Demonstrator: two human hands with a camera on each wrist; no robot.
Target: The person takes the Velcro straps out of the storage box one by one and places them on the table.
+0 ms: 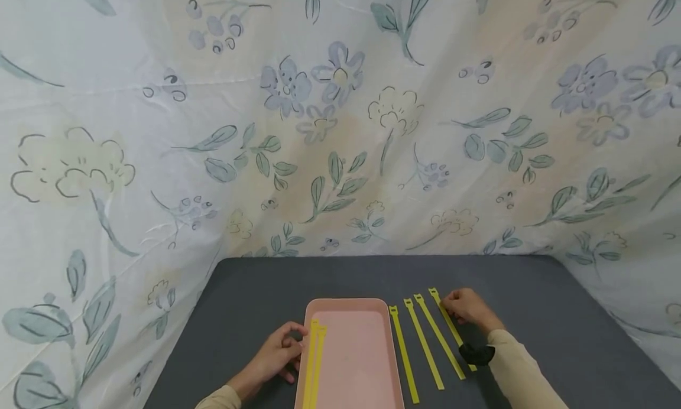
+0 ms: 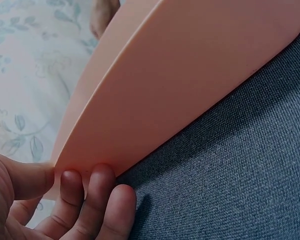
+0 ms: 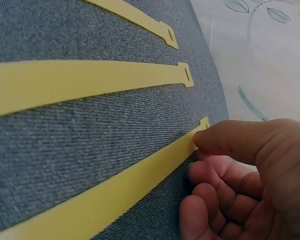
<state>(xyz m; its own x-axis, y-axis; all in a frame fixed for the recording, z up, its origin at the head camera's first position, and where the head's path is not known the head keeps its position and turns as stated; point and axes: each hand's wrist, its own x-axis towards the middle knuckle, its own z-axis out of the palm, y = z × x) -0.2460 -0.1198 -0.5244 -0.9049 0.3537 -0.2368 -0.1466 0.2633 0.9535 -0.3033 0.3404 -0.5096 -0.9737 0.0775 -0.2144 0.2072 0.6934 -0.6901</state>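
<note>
At the pink tray's (image 1: 357,362) left side my left hand (image 1: 278,351) grips the edge. In the left wrist view its thumb is at the rim and its fingertips press the outer wall. My right hand (image 1: 470,308) pinches the rightmost yellow strap, a cable tie with a slotted head (image 3: 135,185), close to that head. The thumb lies on top of the strap, and the other fingers curl beneath the hand. Three more yellow cable ties (image 1: 424,344) lie side by side between this one and the tray. Two yellow cable ties (image 1: 320,362) lie inside the tray along its left wall.
A dark grey cloth-covered table (image 1: 266,279) carries everything. Behind it and along both sides hangs a pale curtain (image 1: 340,161) with a flower print. A black band (image 1: 476,354) is on the right wrist.
</note>
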